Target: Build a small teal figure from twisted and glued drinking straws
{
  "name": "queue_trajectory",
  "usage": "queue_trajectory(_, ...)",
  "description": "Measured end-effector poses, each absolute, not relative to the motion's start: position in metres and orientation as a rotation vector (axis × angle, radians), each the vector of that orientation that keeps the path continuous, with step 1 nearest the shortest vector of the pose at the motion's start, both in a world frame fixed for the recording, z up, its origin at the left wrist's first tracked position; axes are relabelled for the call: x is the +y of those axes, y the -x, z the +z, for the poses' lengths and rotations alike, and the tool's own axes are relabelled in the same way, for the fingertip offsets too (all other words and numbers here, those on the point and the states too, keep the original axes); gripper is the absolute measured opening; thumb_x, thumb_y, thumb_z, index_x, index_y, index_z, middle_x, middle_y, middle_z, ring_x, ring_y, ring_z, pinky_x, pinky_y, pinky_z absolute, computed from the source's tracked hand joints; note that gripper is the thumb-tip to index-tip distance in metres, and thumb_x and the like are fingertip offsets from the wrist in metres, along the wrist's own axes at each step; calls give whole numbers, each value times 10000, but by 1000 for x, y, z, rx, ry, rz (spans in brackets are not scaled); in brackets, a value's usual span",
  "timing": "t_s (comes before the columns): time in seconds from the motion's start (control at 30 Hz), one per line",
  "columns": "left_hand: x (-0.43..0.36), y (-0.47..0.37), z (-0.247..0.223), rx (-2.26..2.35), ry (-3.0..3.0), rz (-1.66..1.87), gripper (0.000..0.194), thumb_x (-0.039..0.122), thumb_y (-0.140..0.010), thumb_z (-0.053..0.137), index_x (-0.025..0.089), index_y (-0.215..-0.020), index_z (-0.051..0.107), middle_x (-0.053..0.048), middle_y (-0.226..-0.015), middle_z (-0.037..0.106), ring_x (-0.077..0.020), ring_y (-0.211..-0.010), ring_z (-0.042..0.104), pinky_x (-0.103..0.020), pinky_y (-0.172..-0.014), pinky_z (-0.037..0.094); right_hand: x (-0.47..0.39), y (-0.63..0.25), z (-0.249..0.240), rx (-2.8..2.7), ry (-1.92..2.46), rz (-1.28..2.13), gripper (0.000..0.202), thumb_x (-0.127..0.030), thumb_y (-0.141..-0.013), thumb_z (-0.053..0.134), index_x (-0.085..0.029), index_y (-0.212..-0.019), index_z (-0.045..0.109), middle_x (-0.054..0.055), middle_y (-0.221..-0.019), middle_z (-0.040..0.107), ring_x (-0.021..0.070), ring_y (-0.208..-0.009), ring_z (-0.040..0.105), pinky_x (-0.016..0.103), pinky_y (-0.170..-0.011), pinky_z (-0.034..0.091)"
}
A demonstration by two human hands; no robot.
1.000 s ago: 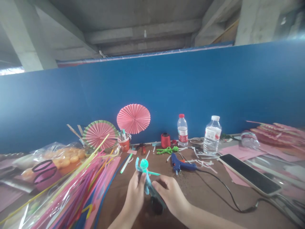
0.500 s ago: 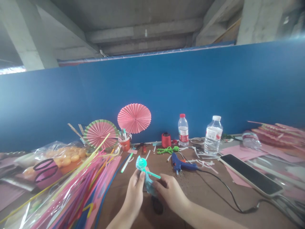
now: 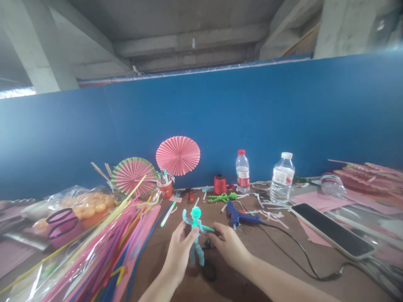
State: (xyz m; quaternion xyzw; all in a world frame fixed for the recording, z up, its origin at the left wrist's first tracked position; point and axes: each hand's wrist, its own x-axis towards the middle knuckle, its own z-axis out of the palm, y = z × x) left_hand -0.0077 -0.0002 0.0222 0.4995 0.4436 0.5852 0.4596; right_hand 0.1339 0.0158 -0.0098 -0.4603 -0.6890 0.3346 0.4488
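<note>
A turquoise pipe-cleaner figure (image 3: 196,213) with a round head, arms and two legs stands upright in front of me. My left hand (image 3: 182,247) pinches its body, thumb across the chest. At the figure's other side, my right hand (image 3: 229,243) is closed on the end of a thin turquoise stalk (image 3: 208,228), which sticks out from the figure like an arm. The fingertips of that hand are partly hidden. Beyond the hands lie a blue glue gun (image 3: 241,216) and a green pipe-cleaner figure (image 3: 222,197).
A bundle of coloured pipe cleaners (image 3: 107,243) covers the left side. Two bottles (image 3: 242,172), a red thread spool (image 3: 220,184) and a cup of pens (image 3: 165,188) stand behind. A phone (image 3: 333,230) and the glue gun's cord (image 3: 299,247) lie right. Paper fans (image 3: 178,155) stand against the blue wall.
The turquoise figure has turned from tilted to upright, so its head, arms and legs now show. My left hand has shifted its grip onto the body; my right hand stays at the stalk.
</note>
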Motion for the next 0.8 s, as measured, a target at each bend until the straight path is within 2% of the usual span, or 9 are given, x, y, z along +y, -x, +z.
queue_trajectory(0.07,-2,6,24,1100,-1198,1405,143,279,-666,634,153,-717,588,34,-573,549,-96,-421,519,-208,-463,419,14,-132,-10,-1697,1126,846,159,-225,-754,463,-162,-635,546,-24,-555,547,121,-550,495,201,-521,331)
queue_trajectory(0.13,-2,5,24,1103,-1201,1390,137,272,-674,630,148,-692,572,42,-551,529,-78,-380,492,-201,-438,405,12,-132,-8,-1694,1103,866,130,-233,-750,481,-159,-679,560,-21,-571,564,125,-559,505,203,-523,336)
queue_trajectory(0.3,-1,9,17,1016,-1258,1339,155,262,-674,644,132,-752,614,-20,-660,609,-131,-593,580,-211,-560,440,5,-133,0,-1671,1028,905,137,-240,-763,495,-162,-839,578,7,-742,638,143,-648,558,209,-572,370)
queue_trajectory(0.47,3,12,9,934,-1249,1263,211,276,-651,671,133,-784,593,-33,-673,623,-142,-593,582,-223,-554,437,7,-135,0,-1730,1096,695,210,-276,-780,497,-163,-628,588,-7,-632,586,141,-641,538,210,-586,346)
queue_trajectory(0.67,9,12,2,935,-1276,1330,347,275,-679,647,236,-914,394,27,-650,612,-144,-550,589,-251,-531,448,11,-135,-2,-1706,1131,692,225,-277,-797,473,-165,-654,605,-8,-642,604,139,-643,536,203,-587,345)
queue_trajectory(0.73,8,12,3,1006,-1375,1325,334,302,-715,601,252,-972,394,20,-704,613,-148,-558,592,-253,-521,449,10,-135,0,-1698,1096,720,232,-274,-802,467,-167,-652,608,-10,-647,613,135,-638,541,199,-597,353)
queue_trajectory(0.8,5,11,6,1091,-1506,1295,271,327,-740,557,238,-978,461,1,-744,609,-156,-589,597,-256,-547,450,8,-135,2,-1692,1068,722,241,-270,-805,466,-168,-632,598,-15,-635,607,130,-626,538,196,-599,355)
